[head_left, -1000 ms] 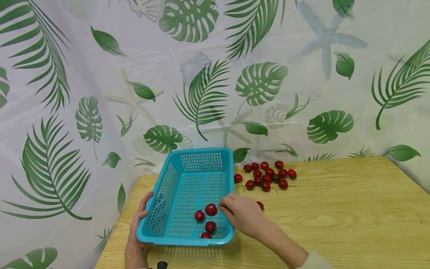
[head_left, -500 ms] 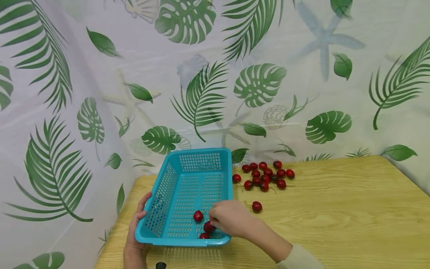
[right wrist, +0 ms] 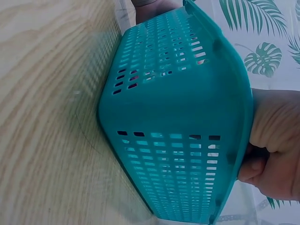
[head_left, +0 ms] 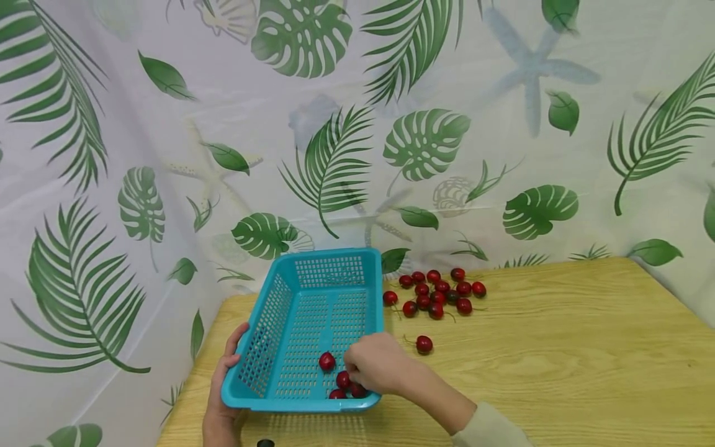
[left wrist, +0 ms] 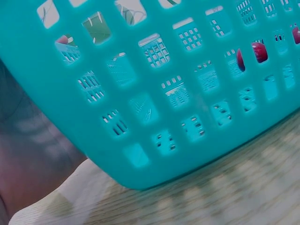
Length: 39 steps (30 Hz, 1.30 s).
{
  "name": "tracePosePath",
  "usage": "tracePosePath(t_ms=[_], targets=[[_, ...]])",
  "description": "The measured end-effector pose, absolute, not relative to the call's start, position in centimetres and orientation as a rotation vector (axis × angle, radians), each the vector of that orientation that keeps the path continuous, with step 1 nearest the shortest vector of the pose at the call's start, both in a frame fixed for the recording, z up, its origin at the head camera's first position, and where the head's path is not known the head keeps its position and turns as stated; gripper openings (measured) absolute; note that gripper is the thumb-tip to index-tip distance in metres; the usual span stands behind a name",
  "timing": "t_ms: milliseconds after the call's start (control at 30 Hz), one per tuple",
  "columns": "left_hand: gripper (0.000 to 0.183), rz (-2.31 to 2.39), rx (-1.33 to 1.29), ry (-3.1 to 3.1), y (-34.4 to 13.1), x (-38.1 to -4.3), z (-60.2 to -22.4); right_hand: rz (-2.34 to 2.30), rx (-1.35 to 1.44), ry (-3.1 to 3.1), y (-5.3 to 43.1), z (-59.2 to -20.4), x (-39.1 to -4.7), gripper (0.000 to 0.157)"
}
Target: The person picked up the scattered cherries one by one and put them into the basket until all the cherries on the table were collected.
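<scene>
A blue plastic basket (head_left: 301, 405) with a slotted floor and walls stands on the wooden table. My left hand (head_left: 222, 382) grips its left side near the front corner, fingers up at the rim. My right hand (head_left: 377, 363) reaches over the right rim with curled fingers, pinching a cherry (head_left: 358, 390) low in the basket; the fingertips are partly hidden. Close by in the front right part lie a cherry (head_left: 326, 362), another cherry (head_left: 343, 379) and a third cherry (head_left: 337, 394). In the right wrist view, the right hand (right wrist: 276, 145) is bent over the rim.
A cluster of several red and dark cherries (head_left: 438, 297) lies on the table (head_left: 558, 347) right of the basket's far end. One single cherry (head_left: 424, 344) with a stem sits nearer the right forearm. Behind the table hangs a leaf-patterned cloth (head_left: 447, 149).
My right hand has moved left and down into the basket. The cherry near its fingers has gone from above the floor to the front right corner. The left hand keeps its grip.
</scene>
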<state>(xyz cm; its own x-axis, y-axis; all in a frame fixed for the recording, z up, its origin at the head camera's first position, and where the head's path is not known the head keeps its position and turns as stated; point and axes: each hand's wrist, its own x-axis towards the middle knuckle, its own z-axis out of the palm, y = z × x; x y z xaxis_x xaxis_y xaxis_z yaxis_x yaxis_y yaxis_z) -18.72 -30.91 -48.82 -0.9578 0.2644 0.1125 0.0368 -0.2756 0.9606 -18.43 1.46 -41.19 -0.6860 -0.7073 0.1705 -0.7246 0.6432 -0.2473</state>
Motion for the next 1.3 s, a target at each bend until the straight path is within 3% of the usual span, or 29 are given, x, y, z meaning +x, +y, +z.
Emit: tracePosePath(t_ms=[200, 533, 900, 1300], targets=[[0.061, 2.372, 0.412, 1.795, -31.3, -18.7, -49.0, 0.578, 1.168, -2.743, 1.3, -41.8, -18.2, 0.022], [0.06, 2.372, 0.405, 1.798, -31.6, -18.6, -49.3, 0.861, 1.083, -2.634, 1.8, -43.3, -18.0, 0.004], [0.061, 2.374, 0.29, 1.828, -31.0, -19.0, -49.5, 1.453, 1.016, -2.364, 4.5, -44.9, -17.8, 0.012], [0.06, 2.385, 0.288, 1.743, -31.1, -18.9, -48.8, 1.354, 0.623, -2.401, 9.0, -44.4, -18.3, 0.014]])
